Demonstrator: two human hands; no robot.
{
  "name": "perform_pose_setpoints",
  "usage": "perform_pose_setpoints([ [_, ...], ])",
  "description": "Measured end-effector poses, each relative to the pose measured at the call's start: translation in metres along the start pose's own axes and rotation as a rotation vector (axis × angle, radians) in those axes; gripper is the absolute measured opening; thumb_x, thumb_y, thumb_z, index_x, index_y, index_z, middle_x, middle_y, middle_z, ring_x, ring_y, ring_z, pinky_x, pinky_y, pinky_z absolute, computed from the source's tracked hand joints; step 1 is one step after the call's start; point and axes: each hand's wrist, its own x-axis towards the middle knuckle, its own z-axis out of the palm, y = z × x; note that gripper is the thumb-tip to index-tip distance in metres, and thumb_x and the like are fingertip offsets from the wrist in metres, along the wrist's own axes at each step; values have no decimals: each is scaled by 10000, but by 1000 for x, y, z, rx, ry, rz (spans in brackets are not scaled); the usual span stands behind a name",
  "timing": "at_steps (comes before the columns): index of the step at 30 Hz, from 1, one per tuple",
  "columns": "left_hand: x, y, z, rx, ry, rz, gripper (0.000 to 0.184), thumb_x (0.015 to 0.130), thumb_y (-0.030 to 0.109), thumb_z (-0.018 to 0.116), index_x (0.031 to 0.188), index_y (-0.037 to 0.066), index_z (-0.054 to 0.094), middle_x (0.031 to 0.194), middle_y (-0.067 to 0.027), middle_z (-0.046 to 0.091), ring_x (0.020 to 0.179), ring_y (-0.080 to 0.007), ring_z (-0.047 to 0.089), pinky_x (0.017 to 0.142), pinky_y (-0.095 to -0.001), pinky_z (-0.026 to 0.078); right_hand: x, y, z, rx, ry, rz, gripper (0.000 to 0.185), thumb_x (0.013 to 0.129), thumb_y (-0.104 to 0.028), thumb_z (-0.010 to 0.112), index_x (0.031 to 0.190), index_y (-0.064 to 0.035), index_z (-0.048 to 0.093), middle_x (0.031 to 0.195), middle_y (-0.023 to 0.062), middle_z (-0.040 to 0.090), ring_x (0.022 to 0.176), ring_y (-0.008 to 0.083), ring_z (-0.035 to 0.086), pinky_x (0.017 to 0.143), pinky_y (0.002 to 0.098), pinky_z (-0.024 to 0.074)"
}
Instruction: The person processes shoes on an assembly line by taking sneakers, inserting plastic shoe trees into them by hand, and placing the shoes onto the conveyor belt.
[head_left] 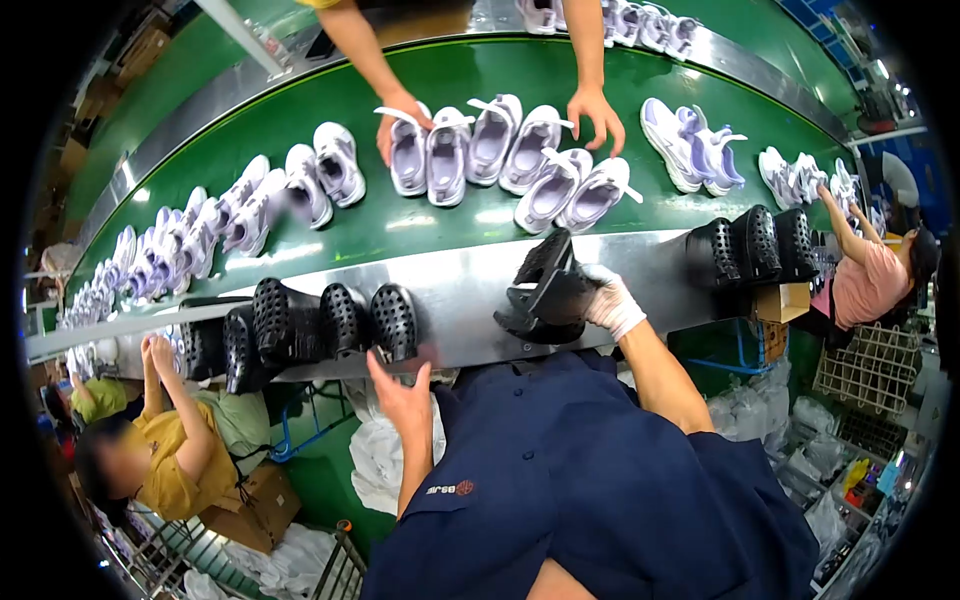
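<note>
Grip of gloved right hand [610,302] closed on black form [562,294], held at steel desk [460,290]; whether lifted or resting cannot be told. Left hand [404,400] spread wide, nothing held, positioned just beside perforated black block [395,318]; contact cannot be confirmed. White-and-lilac shoes [446,178] lined up on green belt [480,76] beyond desk, leftmost of centre group touched by co-worker's hand [403,108].

Beyond the gloved fingers [599,279] are six white shoes [528,163] (an even half-dozen), and right of them three black perforated forms [758,245].
</note>
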Motion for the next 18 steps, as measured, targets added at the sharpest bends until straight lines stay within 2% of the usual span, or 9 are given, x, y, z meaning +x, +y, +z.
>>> perform_pose_setpoints([
  [2,-26,8,-22,288,-114,-59,693,805,121,844,1421,24,543,1330,-214,615,1199,-367,603,910,-439,546,-1,-4,15,12,40,54,485,930,-173,659,1374,7,591,1353,209,649,1281,382,601,1142,559,424],
  [3,-30,39,-25,151,-161,-58,586,775,89,842,1315,19,625,1212,-172,670,1101,-340,629,839,-424,553,20,7,-10,130,-99,112,486,927,-170,661,1376,6,591,1343,200,659,1270,366,611,1135,544,433],
  [4,-17,77,-15,145,-384,357,656,745,76,844,1349,22,597,1309,-193,623,1180,-365,592,939,-435,528,19,0,-22,127,-101,104,487,923,-162,666,1375,4,593,1335,190,667,1257,350,622,1128,529,441],
  [6,-13,117,13,144,-468,476,705,719,63,844,1370,25,576,1414,-205,554,1276,-396,528,1058,-457,462,4,-13,-13,10,22,44,486,913,-144,678,1370,1,600,1321,169,682,1228,322,644,1116,501,457],
  [7,9,131,48,150,-735,577,769,707,74,855,1412,41,548,1511,-213,465,1361,-420,449,1146,-472,379,-4,-21,-13,-2,29,5,482,907,-132,683,1365,-1,606,1320,162,684,1216,322,650,1118,494,457],
  [8,3,143,58,177,-650,663,661,710,77,855,1320,37,604,1389,-203,573,1261,-410,536,1056,-470,454,-3,-24,-13,-16,18,13,479,902,-121,687,1360,-3,611,1319,155,687,1205,322,656,1119,487,456],
  [10,20,140,101,81,-858,670,480,725,56,840,1164,30,648,1192,-182,660,1111,-386,613,938,-455,508,-3,-35,-30,29,-8,-6,478,897,-118,697,1354,-5,617,1324,156,684,1206,316,656,1118,488,459],
  [13,21,139,114,-14,-927,762,346,738,16,815,1042,3,650,980,-164,677,937,-353,666,851,-413,547,-21,-41,-35,-86,72,-69,499,883,-121,723,1351,22,621,1319,151,688,1213,282,655,1116,452,465],
  [18,-7,119,138,-44,-974,755,348,752,4,795,1066,28,645,996,-167,677,953,-383,654,849,-442,529,-60,-53,-29,-215,125,-92,558,843,-107,751,1364,36,612,1316,145,687,1209,256,648,1102,401,465],
])
